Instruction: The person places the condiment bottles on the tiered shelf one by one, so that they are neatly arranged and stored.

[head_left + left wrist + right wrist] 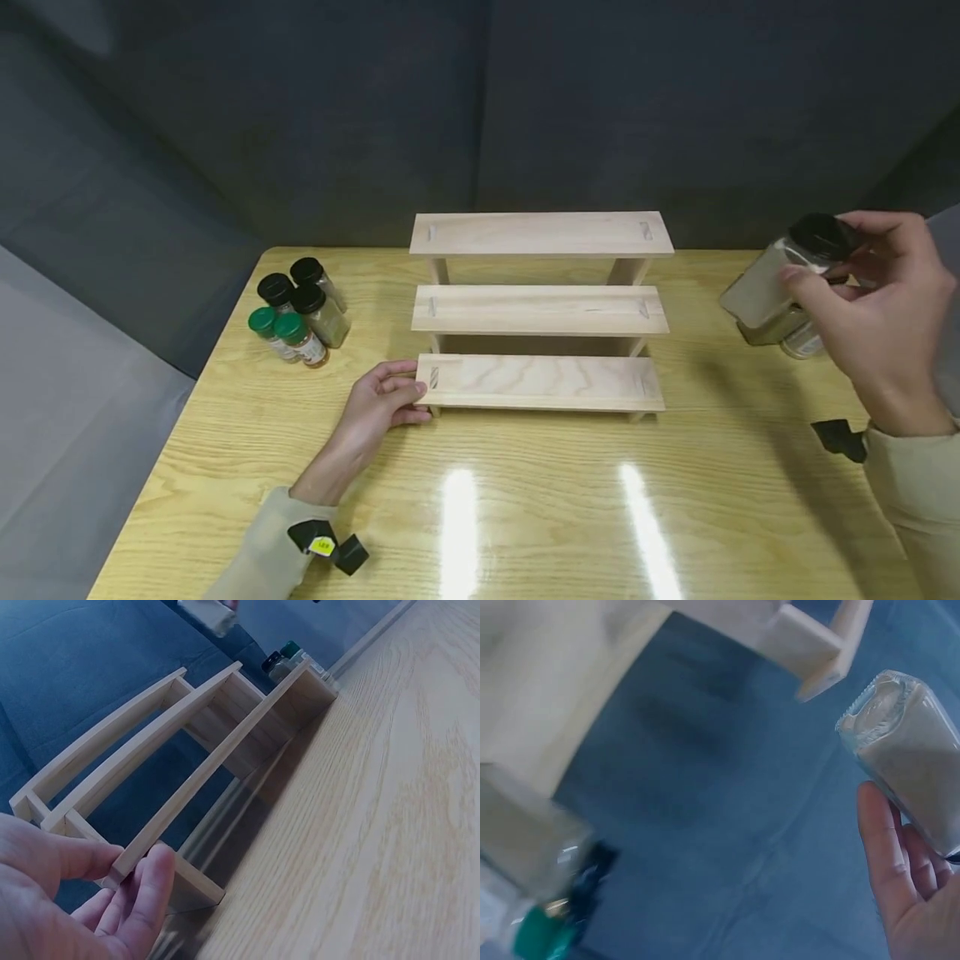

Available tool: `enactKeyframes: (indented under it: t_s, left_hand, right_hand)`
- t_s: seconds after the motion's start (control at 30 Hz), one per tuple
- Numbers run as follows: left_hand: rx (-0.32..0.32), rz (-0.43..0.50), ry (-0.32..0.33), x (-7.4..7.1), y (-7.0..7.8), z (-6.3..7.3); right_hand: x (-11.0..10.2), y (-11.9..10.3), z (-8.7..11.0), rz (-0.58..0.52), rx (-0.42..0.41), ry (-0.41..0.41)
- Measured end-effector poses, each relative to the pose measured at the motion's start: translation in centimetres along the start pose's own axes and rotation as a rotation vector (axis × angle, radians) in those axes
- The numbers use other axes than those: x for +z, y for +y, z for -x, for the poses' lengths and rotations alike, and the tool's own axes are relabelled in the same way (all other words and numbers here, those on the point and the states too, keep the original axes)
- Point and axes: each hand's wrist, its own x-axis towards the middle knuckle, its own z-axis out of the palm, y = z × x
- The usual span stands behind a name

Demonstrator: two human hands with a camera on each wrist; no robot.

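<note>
A three-tier wooden shelf rack [540, 310] stands on the table. My left hand [381, 402] pinches the left end of its lowest board [540, 382]; in the left wrist view the thumb lies on one face and the fingers on the other. Raised at the right, my right hand [892, 292] grips a clear spice jar [759, 283] near its black lid [822, 237]. This jar is tilted, its base pointing left, and pale powder shows inside it in the right wrist view [919, 761]. No jars stand on the boards.
At the table's left stand several spice jars, some with black lids [308, 297] and two with green lids [289, 327]. Behind the raised jar, more jars [802, 340] stand on the right, partly hidden. Dark cloth [337, 125] hangs behind the table.
</note>
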Motion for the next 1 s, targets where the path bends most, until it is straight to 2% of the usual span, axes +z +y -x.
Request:
enactKeyframes:
  t_s: [0.23, 0.4, 0.67, 1.0]
  left_hand:
    - [-0.002, 0.006, -0.003, -0.3, -0.1, -0.1]
    - [-0.01, 0.021, -0.018, -0.4, -0.2, -0.3]
    - [-0.007, 0.024, -0.026, -0.3, -0.3, -0.3]
    - [-0.001, 0.028, -0.021, -0.3, -0.2, -0.4]
  right_hand:
    - [2.7, -1.4, -2.1, -0.11, -0.075, -0.106]
    - [5.2, -2.2, -3.2, -0.194, -0.055, -0.176]
    - [8.3, -3.1, -4.2, -0.232, -0.059, -0.348]
    - [11.5, -5.1, -5.3, -0.245, -0.106, -0.402]
